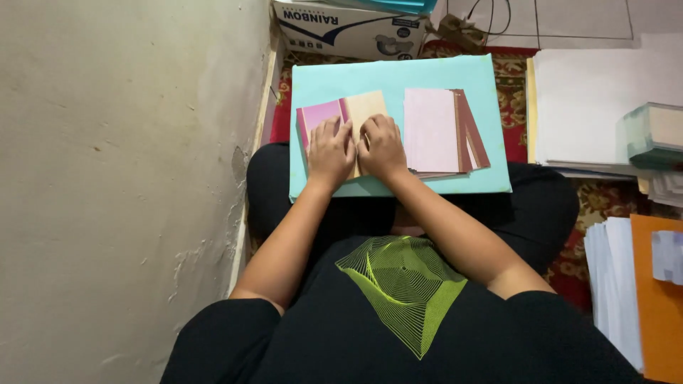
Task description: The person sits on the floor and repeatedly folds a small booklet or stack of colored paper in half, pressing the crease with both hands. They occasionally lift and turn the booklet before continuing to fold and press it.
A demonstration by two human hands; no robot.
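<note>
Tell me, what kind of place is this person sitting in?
Probably a room at home used for paper craft. The person sits beside a plain wall on a patterned red carpet, with a turquoise board on the lap and stacks of paper around.

Orange sheet (pixel 658 299) cut off — right edge.

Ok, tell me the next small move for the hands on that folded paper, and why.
Probably slide both thumbs outward along the fold to sharpen the crease. The left hand and right hand press side by side on the pink and cream paper, which lies on the turquoise board beside a stack of sheets.
</note>
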